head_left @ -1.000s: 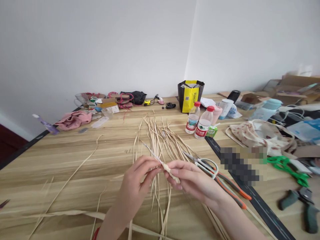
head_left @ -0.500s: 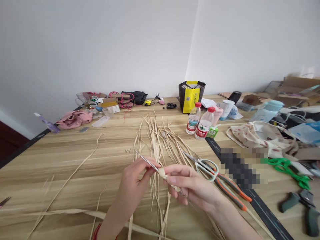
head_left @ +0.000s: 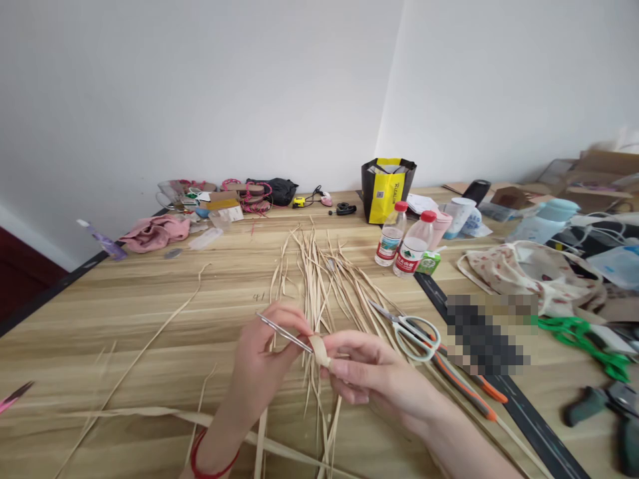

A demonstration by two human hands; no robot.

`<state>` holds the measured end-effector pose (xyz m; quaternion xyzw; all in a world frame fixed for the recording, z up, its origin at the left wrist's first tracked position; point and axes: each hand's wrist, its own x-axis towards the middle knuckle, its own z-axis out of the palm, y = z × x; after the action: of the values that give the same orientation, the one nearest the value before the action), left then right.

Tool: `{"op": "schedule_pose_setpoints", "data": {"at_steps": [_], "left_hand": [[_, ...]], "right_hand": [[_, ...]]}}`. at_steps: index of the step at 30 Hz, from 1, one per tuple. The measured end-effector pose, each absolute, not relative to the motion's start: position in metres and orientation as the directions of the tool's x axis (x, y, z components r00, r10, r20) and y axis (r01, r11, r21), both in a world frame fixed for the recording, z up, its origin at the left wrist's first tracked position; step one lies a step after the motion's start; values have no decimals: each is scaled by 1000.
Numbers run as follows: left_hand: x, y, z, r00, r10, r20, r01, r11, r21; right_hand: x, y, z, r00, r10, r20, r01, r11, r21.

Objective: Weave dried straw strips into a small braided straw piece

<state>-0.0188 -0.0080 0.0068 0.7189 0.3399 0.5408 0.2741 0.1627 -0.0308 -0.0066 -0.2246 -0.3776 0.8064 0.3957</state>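
Note:
My left hand (head_left: 267, 362) is closed, thumb and fingers pinched around slim metal tweezers (head_left: 284, 331) that point up to the left. At the lower right end of the tweezers, a pale flat straw strip (head_left: 318, 351) is folded into a small loop. My right hand (head_left: 369, 369) pinches this strip between thumb and fingers; part of it is hidden in the grip. Beneath both hands spreads a bundle of long dry straw strips (head_left: 313, 279) on the wooden table (head_left: 140, 299).
Scissors (head_left: 417, 336) and orange-grey handled pliers (head_left: 464, 382) lie to the right, beside a black strip (head_left: 539, 419). Two water bottles (head_left: 412, 249) stand behind them, near a yellow-black bag (head_left: 387, 193). A pink cloth (head_left: 157, 233) lies at the back left.
The tweezers have shifted slightly left and down with my left hand. The straw strip now shows as a wider loop between my hands, and its twisted tail is less visible.

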Motion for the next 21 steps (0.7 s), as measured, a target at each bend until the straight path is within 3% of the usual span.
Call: {"op": "schedule_pose_setpoints", "data": {"at_steps": [9, 15, 21], "left_hand": [[-20, -13, 13, 278, 824, 493, 167, -547, 820], [-21, -12, 13, 307, 878, 368, 316, -458, 831], [-22, -13, 15, 282, 931, 231, 511, -349, 785]], "right_hand": [[160, -33, -5, -646, 763, -18, -421, -376, -826], [168, -32, 2, -640, 765, 77, -410, -255, -876], [179, -25, 4, -447, 880, 161, -372, -20, -928]]}}
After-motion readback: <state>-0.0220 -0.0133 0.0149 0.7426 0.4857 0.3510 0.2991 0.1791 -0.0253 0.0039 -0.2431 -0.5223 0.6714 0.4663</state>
